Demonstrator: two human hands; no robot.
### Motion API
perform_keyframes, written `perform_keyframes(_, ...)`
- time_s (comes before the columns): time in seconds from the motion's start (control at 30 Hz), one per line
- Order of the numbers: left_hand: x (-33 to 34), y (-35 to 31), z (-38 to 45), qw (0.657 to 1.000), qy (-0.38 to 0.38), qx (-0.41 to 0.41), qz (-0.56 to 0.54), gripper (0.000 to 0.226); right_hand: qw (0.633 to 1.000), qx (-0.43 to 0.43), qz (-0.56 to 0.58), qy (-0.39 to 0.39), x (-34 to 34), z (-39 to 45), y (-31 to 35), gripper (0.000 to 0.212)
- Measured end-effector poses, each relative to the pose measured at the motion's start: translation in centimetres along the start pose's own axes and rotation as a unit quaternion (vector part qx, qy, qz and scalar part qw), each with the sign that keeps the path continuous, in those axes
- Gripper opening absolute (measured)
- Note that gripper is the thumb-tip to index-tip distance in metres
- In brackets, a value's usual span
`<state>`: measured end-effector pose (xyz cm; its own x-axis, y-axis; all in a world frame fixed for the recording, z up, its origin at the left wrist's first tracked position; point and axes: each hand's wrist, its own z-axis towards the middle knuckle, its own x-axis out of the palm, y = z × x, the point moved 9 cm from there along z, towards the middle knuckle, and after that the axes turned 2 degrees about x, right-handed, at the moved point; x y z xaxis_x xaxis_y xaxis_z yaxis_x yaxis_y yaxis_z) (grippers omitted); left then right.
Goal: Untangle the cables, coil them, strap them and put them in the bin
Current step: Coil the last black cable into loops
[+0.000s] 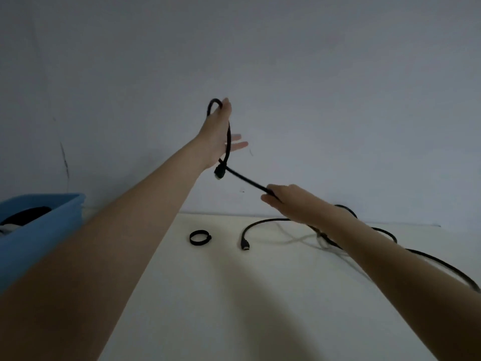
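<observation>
Two hands: both are holding one long black rubber cable [244,179].
Left hand [217,134]: is looping it, fingers straight.
Right hand [286,201]: is pinching it.
Round black strap [200,237]: is lying near the blue plastic bin [41,238].

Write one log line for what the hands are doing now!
left hand: holds black cable loop | right hand: grips cable | strap: on table

Dim grey scuffed wall [338,87] behind a pale cream table [234,295], soft shadows across it
</observation>
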<state>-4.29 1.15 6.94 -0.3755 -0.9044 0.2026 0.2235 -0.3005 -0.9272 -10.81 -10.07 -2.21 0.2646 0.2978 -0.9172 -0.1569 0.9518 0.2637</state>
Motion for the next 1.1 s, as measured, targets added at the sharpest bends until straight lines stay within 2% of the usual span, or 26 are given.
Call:
perform_keyframes(0.07,0.3,2.2,-0.2,0.993,0.058,-0.056,0.081,0.059,0.992,-0.053,-0.114,-0.013,-1.1,0.1,1.7,0.030)
perform_keyframes(0.13,0.0,4.4,-0.8,0.973,0.112,-0.115,0.167,0.059,0.987,-0.061,-0.149,-0.027,-2.6,0.2,2.4,0.041)
perform_keyframes(0.2,0.3,6.2,-2.2,0.945,0.182,-0.166,0.217,0.052,0.988,-0.060,-0.124,-0.064,-4.4,0.2,2.3,0.049)
perform_keyframes(0.27,1.3,7.6,-4.1,0.916,0.267,-0.203,0.219,0.045,0.991,-0.064,-0.057,-0.107,-6.2,0.3,1.7,0.053)
perform_keyframes(0.37,2.8,8.2,-6.0,0.899,0.339,-0.205,0.188,0.046,0.988,-0.063,0.040,-0.136,-7.3,0.6,0.4,0.058)
perform_keyframes(0.43,3.8,8.3,-6.4,0.903,0.348,-0.202,0.151,0.045,0.983,-0.052,0.095,-0.146,-7.4,0.6,-0.2,0.057)
perform_keyframes(0.53,5.2,8.8,-7.0,0.897,0.362,-0.240,0.084,0.047,0.967,-0.020,0.196,-0.161,-7.3,0.7,-1.6,0.057)
perform_keyframes(0.63,5.8,8.5,-6.8,0.891,0.381,-0.245,0.032,0.051,0.929,0.021,0.336,-0.155,-6.2,0.6,-4.8,0.057)
perform_keyframes(0.77,4.5,7.3,-5.7,0.891,0.393,-0.227,0.005,0.059,0.890,0.108,0.415,-0.154,-3.8,-0.1,-10.4,0.053)
perform_keyframes(0.83,4.3,7.3,-5.7,0.888,0.404,-0.220,0.027,0.057,0.882,0.138,0.417,-0.170,-2.8,0.3,-11.8,0.052)
perform_keyframes(0.93,6.1,7.4,-6.5,0.881,0.431,-0.195,-0.013,0.051,0.897,0.143,0.375,-0.184,-1.4,2.2,-11.0,0.051)
perform_keyframes(1.0,7.9,7.2,-6.5,0.885,0.426,-0.176,-0.072,0.047,0.908,0.129,0.371,-0.149,0.6,3.8,-9.2,0.053)
perform_keyframes(1.1,9.6,5.9,-5.0,0.902,0.359,-0.154,-0.185,0.042,0.919,0.144,0.357,-0.089,4.1,3.9,-8.2,0.064)
